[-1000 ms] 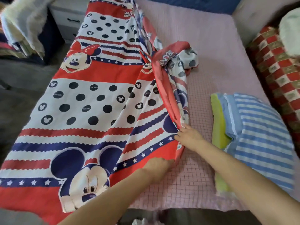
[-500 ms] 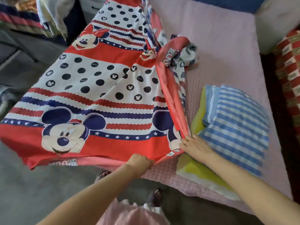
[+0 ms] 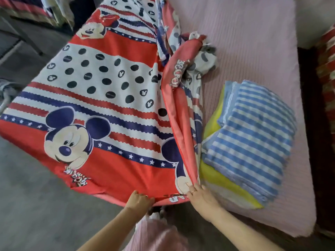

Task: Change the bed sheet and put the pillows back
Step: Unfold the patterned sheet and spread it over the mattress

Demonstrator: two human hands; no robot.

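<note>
Pink quilted mattress [image 3: 253,51] fills the right of the head view; grey floor lies to the left. One red, white and navy cartoon-print cotton bed sheet [image 3: 101,98] covers the bed's left half and overhangs that side, its far portion bunched along the centre line. I see my left hand [image 3: 138,199] with fingers curled round the sheet's near red hem, and my right hand [image 3: 200,194] pinching the same hem at the folded ridge. I judge the sheet light, limp and prone to slide, so holding it at hem and corner, as now, should give the best control for spreading it rightward. One folded blue-and-white striped cloth [image 3: 253,134] rests on one yellow-edged pillow [image 3: 226,180], just beside the ridge. Both lie where the sheet must go.
</note>
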